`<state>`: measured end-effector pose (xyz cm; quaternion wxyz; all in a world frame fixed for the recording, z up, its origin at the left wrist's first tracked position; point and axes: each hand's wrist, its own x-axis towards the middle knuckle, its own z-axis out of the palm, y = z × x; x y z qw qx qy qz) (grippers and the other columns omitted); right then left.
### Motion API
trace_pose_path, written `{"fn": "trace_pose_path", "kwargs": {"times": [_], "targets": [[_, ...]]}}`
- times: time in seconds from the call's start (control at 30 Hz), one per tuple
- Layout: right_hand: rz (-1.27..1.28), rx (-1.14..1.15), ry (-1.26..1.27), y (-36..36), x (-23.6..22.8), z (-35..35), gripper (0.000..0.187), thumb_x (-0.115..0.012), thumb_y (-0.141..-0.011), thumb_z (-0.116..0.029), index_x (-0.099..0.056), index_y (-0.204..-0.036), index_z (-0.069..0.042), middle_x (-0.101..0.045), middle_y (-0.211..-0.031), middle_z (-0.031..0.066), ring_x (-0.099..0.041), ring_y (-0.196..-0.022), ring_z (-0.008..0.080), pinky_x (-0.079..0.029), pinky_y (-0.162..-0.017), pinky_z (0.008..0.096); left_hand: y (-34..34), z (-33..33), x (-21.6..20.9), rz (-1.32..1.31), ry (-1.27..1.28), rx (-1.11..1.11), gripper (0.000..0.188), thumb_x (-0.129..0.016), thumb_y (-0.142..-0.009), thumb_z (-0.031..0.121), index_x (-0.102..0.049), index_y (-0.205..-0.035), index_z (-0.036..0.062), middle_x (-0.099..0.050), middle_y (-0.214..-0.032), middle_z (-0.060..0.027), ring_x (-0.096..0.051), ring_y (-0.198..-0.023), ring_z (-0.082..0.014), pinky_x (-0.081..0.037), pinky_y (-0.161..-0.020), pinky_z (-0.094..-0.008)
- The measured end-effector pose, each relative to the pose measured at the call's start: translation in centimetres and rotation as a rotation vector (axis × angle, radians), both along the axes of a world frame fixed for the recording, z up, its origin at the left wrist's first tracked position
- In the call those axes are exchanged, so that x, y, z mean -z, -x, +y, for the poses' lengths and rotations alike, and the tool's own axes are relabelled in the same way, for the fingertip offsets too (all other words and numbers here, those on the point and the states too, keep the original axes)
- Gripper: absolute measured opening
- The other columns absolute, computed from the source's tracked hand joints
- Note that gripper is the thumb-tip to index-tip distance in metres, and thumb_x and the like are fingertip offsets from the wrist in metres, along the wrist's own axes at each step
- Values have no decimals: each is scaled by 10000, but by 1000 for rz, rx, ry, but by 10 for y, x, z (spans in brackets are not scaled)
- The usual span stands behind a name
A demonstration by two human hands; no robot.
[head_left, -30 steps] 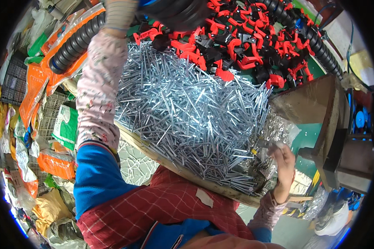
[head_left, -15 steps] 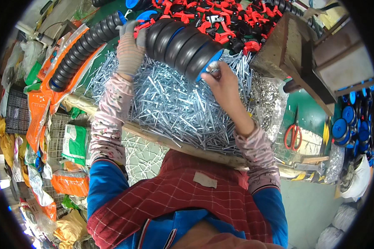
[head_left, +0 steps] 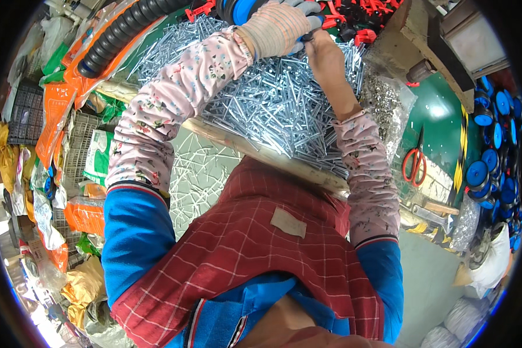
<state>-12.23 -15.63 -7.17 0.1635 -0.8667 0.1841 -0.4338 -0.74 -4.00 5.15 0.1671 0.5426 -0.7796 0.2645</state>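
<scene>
My left hand (head_left: pixel 279 28), in a striped glove with grey fingertips, reaches across the top middle with its fingers curled. My bare right hand (head_left: pixel 326 55) meets it there, thumb and fingers pinched together at a small dark piece I cannot make out. What lies between the hands is mostly hidden by the glove. Just left of the glove is a black wheel with a blue hub (head_left: pixel 245 10), partly cut off by the upper rim. Beneath both hands spreads a heap of silvery nails or pins (head_left: pixel 272 110).
A curved row of black wheels (head_left: pixel 124 35) lies on orange bags at the upper left. Red and black plastic clips (head_left: pixel 362 17) pile up at the back. Red-handled scissors (head_left: pixel 414 165) and a hammer (head_left: pixel 435 211) lie right. Blue-hubbed wheels (head_left: pixel 478 174) crowd the far right.
My left hand has left the far end of the wheel row and swung right to meet my right hand. My right hand is off the row's near end. The view has shifted.
</scene>
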Motion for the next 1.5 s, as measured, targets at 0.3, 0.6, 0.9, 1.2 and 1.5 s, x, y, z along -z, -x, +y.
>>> {"fn": "trace_pose_path", "kwargs": {"times": [0.3, 0.6, 0.9, 1.2, 1.5], "targets": [[290, -402, -986, 129, -85, 53, 188, -646, -811, -36, -595, -990, -6, -598, -778, 24, -585, -683, 104, -484, -634, 259, -4, -7, 15, -101, 159, -311, 195, -567, -824, 153, -598, -1002, 80, -615, -912, -56, -597, -907, -234, -468, -768, -367], [1322, 147, -956, 527, 26, 172, 177, -707, -746, -38, -730, -922, -51, -674, -831, 107, -625, -704, 217, -506, -659, 300, 19, -22, 25, -174, -112, -422, 81, -642, -801, 127, -706, -848, 142, -668, -873, -60, -656, -862, -219, -491, -707, -347], [651, -56, -317, 234, -15, 157, 171, -718, -828, -68, -687, -997, -67, -669, -847, 126, -647, -677, 299, -500, -568, 386, -13, 45, 9, 925, -82, 85, 349, -706, -865, 186, -581, -1119, -19, -667, -959, -185, -652, -874, -318, -512, -789, -385], [511, -390, 137, 85, 22, 193, 68, -638, -821, -99, -594, -868, -78, -573, -757, 46, -647, -665, 183, -532, -531, 309, 8, 215, 78, 1272, 368, -436, 323, -559, -1003, 227, -514, -1223, -5, -564, -1177, -119, -550, -1006, -171, -464, -890, -293], [345, -265, -198, 157, -28, 156, 174, -673, -824, 18, -664, -995, -8, -655, -915, 131, -679, -704, 222, -558, -614, 284, 79, 224, 114, 2113, 431, -216, 524, -636, -946, 168, -391, -1374, -8, -528, -1298, -134, -515, -1166, -188, -432, -1021, -351]]}}
